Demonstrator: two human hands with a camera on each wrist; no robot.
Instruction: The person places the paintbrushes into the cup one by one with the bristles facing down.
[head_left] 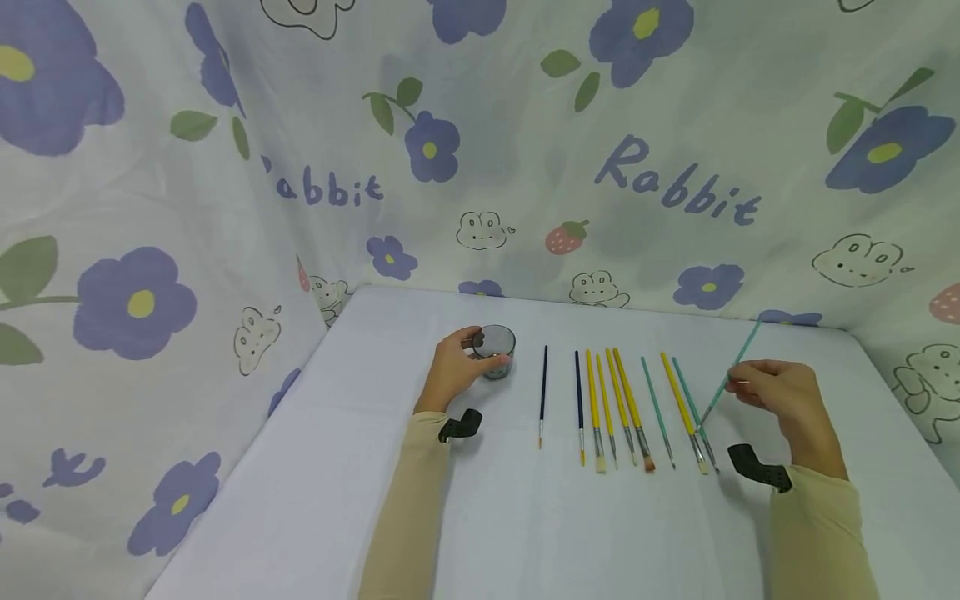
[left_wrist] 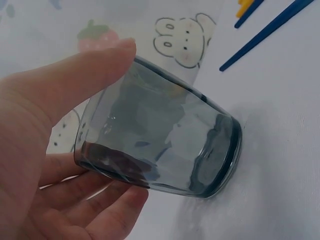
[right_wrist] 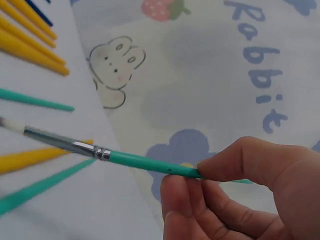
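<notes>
My left hand (head_left: 451, 372) holds a smoky grey glass cup (left_wrist: 165, 127) near its rim, thumb on one side and fingers round the other. The cup's base is right at the white tabletop. With thumb and fingertips, my right hand (head_left: 786, 397) pinches a teal paintbrush (right_wrist: 137, 161) by its handle. This brush slants, its pale bristles pointing down toward the row of brushes and its handle end pointing up and away. Below its tip lie a yellow brush (head_left: 677, 390) and another teal brush (head_left: 687, 392), whose shafts come together near their metal ferrules.
Left of those lie a teal brush (head_left: 653, 393), several yellow brushes (head_left: 592, 387), a navy brush (head_left: 579, 398) and a black brush (head_left: 543, 387), bristles toward me. The white table (head_left: 315, 467) meets a flower-and-rabbit printed curtain (head_left: 525, 167) at the back and left.
</notes>
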